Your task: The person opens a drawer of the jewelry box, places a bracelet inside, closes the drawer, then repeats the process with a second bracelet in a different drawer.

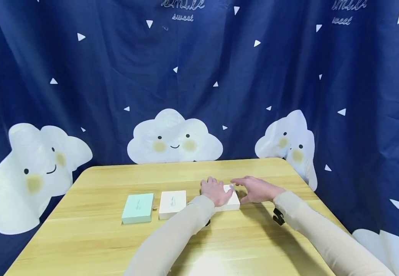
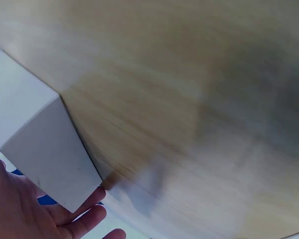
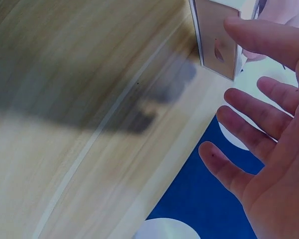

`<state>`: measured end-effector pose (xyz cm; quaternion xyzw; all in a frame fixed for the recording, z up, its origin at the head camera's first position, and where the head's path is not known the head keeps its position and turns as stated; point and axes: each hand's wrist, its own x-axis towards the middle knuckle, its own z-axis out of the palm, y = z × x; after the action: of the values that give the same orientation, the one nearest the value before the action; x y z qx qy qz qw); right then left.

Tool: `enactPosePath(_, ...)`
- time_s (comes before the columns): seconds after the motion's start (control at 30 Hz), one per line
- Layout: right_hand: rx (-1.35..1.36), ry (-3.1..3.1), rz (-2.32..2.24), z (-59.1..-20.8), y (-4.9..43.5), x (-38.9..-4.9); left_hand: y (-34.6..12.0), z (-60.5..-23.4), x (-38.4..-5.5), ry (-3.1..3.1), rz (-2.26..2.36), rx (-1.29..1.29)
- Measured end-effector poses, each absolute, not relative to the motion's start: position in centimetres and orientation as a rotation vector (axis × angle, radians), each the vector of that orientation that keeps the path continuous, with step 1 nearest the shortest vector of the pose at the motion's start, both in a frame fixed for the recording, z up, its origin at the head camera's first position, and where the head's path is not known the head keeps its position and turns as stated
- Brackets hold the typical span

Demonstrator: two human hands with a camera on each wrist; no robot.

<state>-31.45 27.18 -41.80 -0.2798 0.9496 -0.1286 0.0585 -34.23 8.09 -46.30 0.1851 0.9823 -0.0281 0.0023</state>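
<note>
A white box (image 1: 227, 203) lies on the wooden table, partly covered by my left hand (image 1: 216, 192). That hand holds it from the left, with the thumb over its top and the fingers toward the far side. In the left wrist view, the fingers curl past one end of the box (image 2: 52, 154). My right hand (image 1: 257, 189) is at the box's right end with its fingers spread. In the right wrist view, the thumb overlaps the box's tan end face (image 3: 217, 37), which has a small slot in it; the other fingers are apart from it.
To the left lie a pale pink-white box (image 1: 173, 203) and a mint-green box (image 1: 138, 208), both with small print on the lids. The light wood table (image 1: 92, 237) ends at a dark blue curtain (image 1: 109, 96) with smiling clouds.
</note>
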Motion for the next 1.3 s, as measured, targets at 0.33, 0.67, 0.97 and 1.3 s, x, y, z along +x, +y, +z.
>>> enactPosePath(0.33, -0.810, 2.860, -0.391, -41.7, 26.9, -31.2, 7.9, -46.1, -34.7, 3.090, 0.072, 0.660)
enactPosePath(0.67, -0.751, 2.842, -0.360, -42.0, 26.4, -31.1, 6.3, -43.9, -34.6, 2.951, 0.139, 0.807)
enactPosePath(0.97, -0.750, 2.837, -0.353, -42.5, 25.9, -31.3, 4.6, -42.8, -33.9, 2.852, 0.074, 0.872)
enactPosePath(1.3, -0.787, 2.829, -0.353, -42.6, 25.4, -31.5, 4.3, -43.4, -34.4, 2.850, 0.084, 0.976)
